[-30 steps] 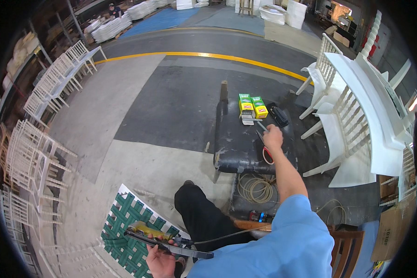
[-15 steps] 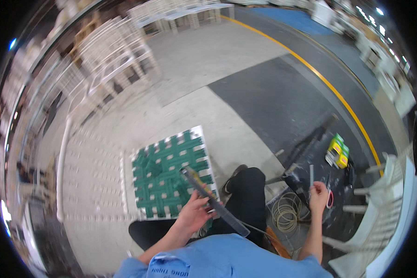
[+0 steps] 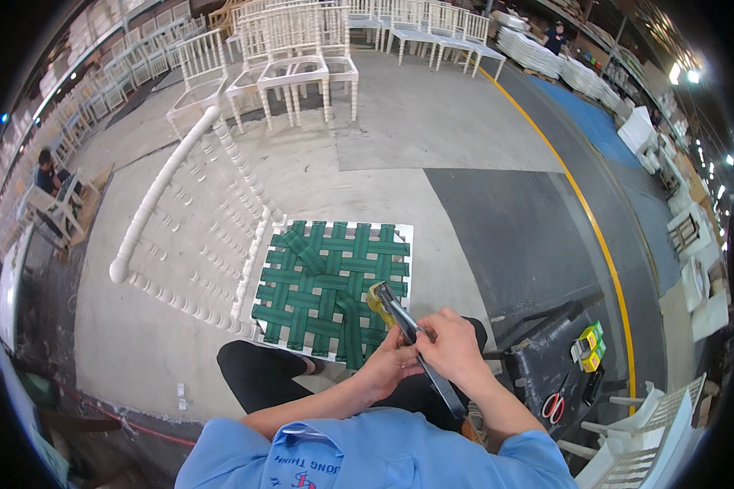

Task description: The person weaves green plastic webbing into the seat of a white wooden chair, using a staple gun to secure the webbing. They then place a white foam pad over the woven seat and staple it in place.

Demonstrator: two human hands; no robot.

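Note:
A staple gun with a long dark magazine lies slanted across my lap, its yellowish end toward a chair seat. My left hand is closed around it from beneath. Over the magazine, my right hand pinches with bent fingers; the thin grey staple strip it carried is mostly hidden there. The white chair lies before me with its seat facing up, woven with green webbing. Loose ends of webbing lie on the weave. The chair's turned-spindle back reaches out to the left.
Scissors with red handles and yellow-green boxes lie on a dark surface at my right. A white chair lies at the lower right. White chairs stand ahead. One person sits far left; another is far back.
My right hand has come from the dark surface at the right, where it held the strip, to the staple gun. My left hand still holds the gun. The view has turned.

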